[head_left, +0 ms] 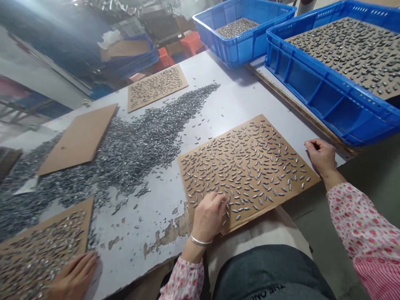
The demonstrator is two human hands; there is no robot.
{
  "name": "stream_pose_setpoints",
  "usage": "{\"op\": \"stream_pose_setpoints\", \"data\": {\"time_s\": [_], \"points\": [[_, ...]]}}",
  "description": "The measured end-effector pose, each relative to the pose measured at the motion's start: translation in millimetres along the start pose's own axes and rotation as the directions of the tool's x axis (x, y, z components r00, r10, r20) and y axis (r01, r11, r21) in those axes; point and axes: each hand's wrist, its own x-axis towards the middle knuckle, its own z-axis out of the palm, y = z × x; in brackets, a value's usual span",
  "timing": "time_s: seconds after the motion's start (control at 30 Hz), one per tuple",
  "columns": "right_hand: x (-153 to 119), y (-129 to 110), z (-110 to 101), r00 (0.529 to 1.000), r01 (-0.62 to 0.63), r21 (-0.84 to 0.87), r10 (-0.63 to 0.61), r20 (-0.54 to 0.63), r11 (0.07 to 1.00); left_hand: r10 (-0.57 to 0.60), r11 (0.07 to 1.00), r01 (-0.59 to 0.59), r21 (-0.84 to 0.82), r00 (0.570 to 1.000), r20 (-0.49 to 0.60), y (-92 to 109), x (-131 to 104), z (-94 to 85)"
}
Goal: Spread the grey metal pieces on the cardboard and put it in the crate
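- Left hand (208, 216): fingers drawn in narrow, bunched low over the near left part of a cardboard sheet (313, 176). Cannot tell whether a piece is pinched; tips partly hidden.
- Small silver metal pieces (238, 217), pointed at both ends, lie just right of this hand and spread beyond it across the sheet, apart or nearly so.
- On the left wrist: a plain metal bracelet (201, 242); behind it, a pink-patterned sleeve (185, 277).
- Right hand (323, 157): curled, thumb and forefinger brought together, just outside the sheet's right edge. Contents cannot be told.
- Left of the left hand: worn patches on the white table (237, 93), loose pieces scattered about.
- Beyond, forward and left of that hand: a large pile (140, 141) of the same pieces, a bare board (81, 137) resting on it.
- Past the pile, forward: a smaller loaded sheet (183, 81).
- Well left of the left hand: a co-worker's hand (78, 273) at another loaded sheet (89, 216), blurred.
- Forward of the right hand: a blue basket (300, 77) with a piece-covered sheet inside; a second blue basket (240, 52) farther off, loaded likewise.
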Motion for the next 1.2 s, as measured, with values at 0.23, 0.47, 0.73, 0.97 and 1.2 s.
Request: {"op": "stream_pose_setpoints", "data": {"time_s": [0.23,0.47,0.73,0.97,1.2], "points": [[0.7,7.1,0.8,1.000,0.007,-0.006,-0.007,-0.007,1.000,-0.037,0.993,0.032,0.111,0.999,0.039,8.8,13.0,-13.1],[0.6,12.6,3.2,1.000,0.026,-0.026,-0.026,-0.009,0.999,-0.014,0.981,-0.002,0.194,0.997,0.079,10.9,18.4,1.6],[0.7,13.9,3.8,0.999,0.040,-0.029,-0.040,-0.006,0.999,0.004,0.990,-0.007,0.143,1.000,0.020,11.0,24.7,-7.9],[0.6,19.6,6.3,0.999,0.047,-0.013,-0.048,-0.008,0.999,0.067,0.981,-0.075,0.179,0.997,0.049,27.8,52.0,-4.1],[1.6,13.0,5.5,0.999,0.043,-0.009,-0.043,0.012,0.999,0.101,0.969,-0.122,0.216,0.989,0.106,33.3,64.2,-3.5]]}}
